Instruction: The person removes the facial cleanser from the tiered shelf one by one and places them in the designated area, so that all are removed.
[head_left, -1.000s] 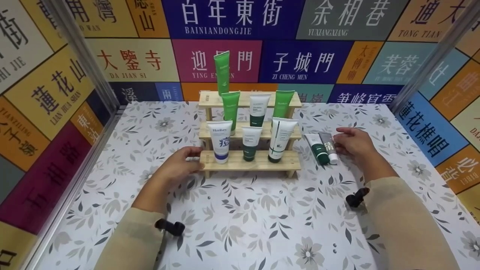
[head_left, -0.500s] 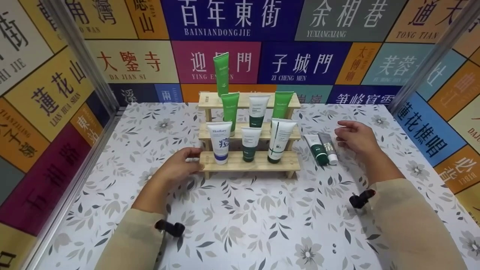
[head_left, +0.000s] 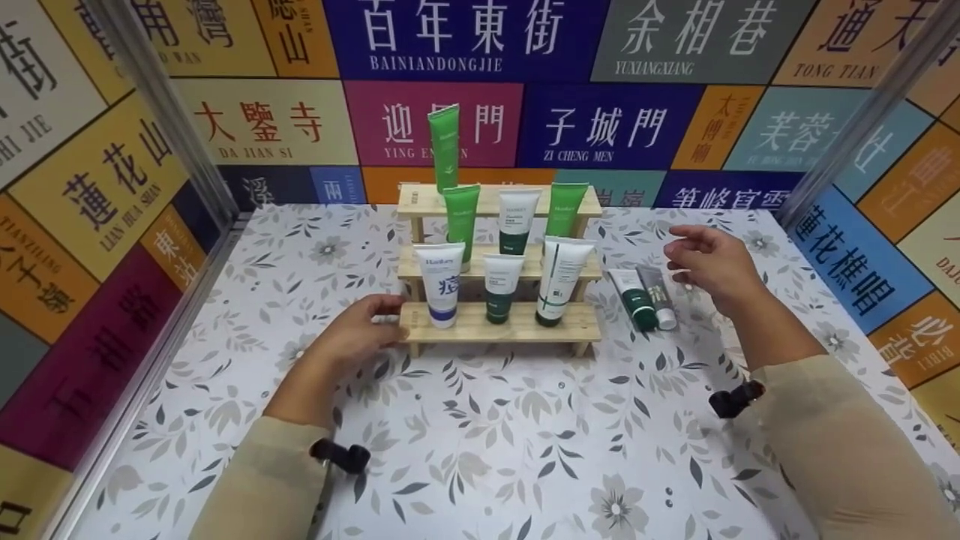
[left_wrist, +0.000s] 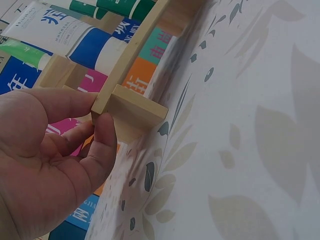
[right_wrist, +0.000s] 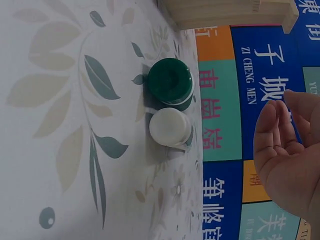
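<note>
Floral tablecloth (head_left: 450, 465): left hand (head_left: 356, 330) pinches wooden riser (head_left: 519, 330) at nine o'clock; right hand (head_left: 716, 270) loose, empty. Tug may topple squeeze tubes (head_left: 498, 289) (cap-standing).

Before me the table (head_left: 465, 435) is white, printed with grey leaves and flowers, and fills the lower middle of the frame. Just above centre, my wooden stand (head_left: 470, 324) rises from it in three tiers. The top one carries a tall green tube (head_left: 445, 146) at its left end; the middle, a white-and-green tube (head_left: 517, 217) between two green ones; the lowest, a blue-based tube (head_left: 441, 285), a small tube (head_left: 501, 289) and a striped tube (head_left: 562, 281). Right of centre, a flat-lying tube (head_left: 634, 296) and a grey tube (head_left: 655, 294) lie side by side on the tabletop.
</note>
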